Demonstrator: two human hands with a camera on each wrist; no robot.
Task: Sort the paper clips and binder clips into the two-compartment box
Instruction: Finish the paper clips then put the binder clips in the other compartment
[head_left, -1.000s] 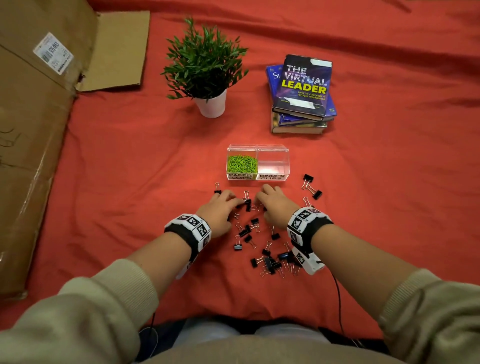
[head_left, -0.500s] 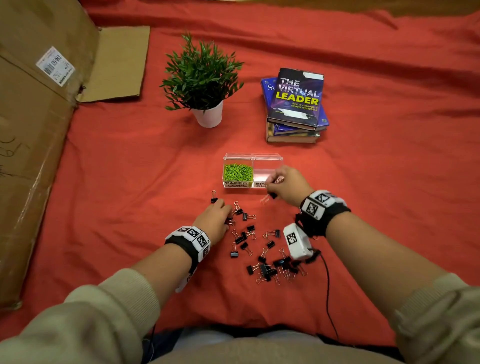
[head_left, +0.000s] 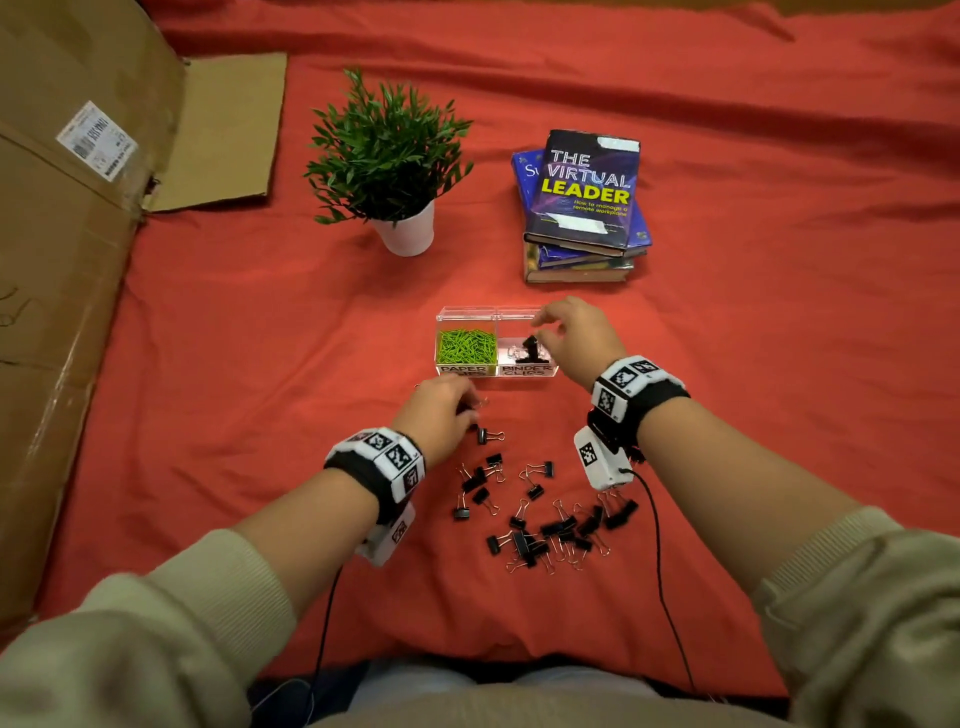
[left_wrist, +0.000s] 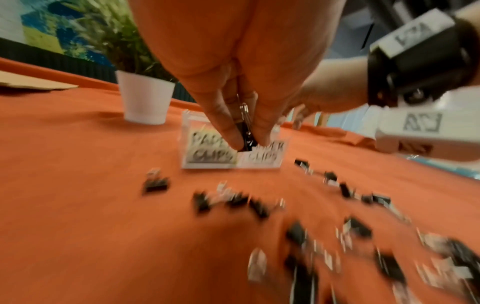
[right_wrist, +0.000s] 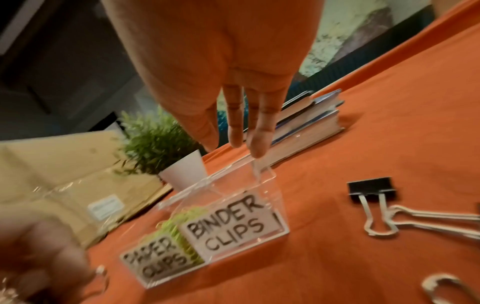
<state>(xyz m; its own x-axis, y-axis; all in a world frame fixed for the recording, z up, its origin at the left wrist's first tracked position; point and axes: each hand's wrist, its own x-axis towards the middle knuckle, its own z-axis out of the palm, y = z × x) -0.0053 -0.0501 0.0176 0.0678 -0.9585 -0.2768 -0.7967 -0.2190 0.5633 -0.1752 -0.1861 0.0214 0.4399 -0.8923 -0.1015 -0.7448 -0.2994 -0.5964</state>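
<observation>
Surface: red cloth (head_left: 779, 364) covered the tabletop.
Box: the two-compartment box (head_left: 496, 312) sat mid-cloth; green paper clips (head_left: 466, 345) filled its left side, seemingly done.
Right side: one binder clip (head_left: 530, 349) lay inside.
Left: loose binder clips (head_left: 540, 525) remained, most of the job.
Hands: right hand (head_left: 574, 335) hovered released over the box; left hand (head_left: 441, 415) pinched a clip (left_wrist: 245, 131).
</observation>
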